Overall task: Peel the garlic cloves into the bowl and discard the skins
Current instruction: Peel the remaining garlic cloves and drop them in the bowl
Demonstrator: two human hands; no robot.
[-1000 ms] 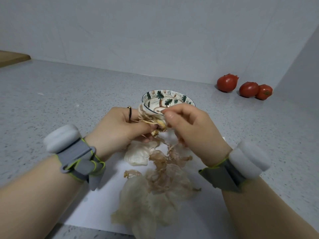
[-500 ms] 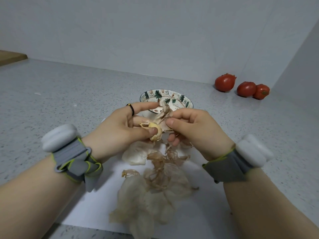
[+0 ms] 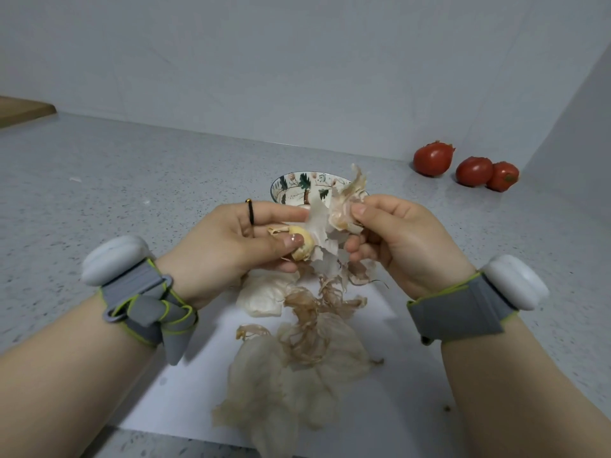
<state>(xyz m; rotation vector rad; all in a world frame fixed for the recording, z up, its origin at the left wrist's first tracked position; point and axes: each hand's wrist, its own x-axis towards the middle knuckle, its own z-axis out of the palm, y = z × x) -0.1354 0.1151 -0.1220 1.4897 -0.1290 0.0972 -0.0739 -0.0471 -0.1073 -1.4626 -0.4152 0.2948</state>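
- Grey speckled worktop (image 3: pixel 132 180) against pale walls, with a white paper sheet (image 3: pixel 406 375) at near centre.
- Left hand (image 3: pixel 228 239): grip closed, thumb and fingers pinching a yellowish garlic clove (image 3: pixel 302 247) above the sheet, on the near side of the patterned ceramic bowl (image 3: pixel 291 186).
- Right hand (image 3: pixel 403 239): grip closed on a torn papery skin (image 3: pixel 344 209), just right of the clove.
- A heap of dry pale garlic skins (image 3: pixel 297 375) lies on the sheet.
- Three red tomatoes (image 3: pixel 433 158) sit at far right.

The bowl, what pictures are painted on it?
Green trees with brown trunks on white inside the bowl, seen in the head view.
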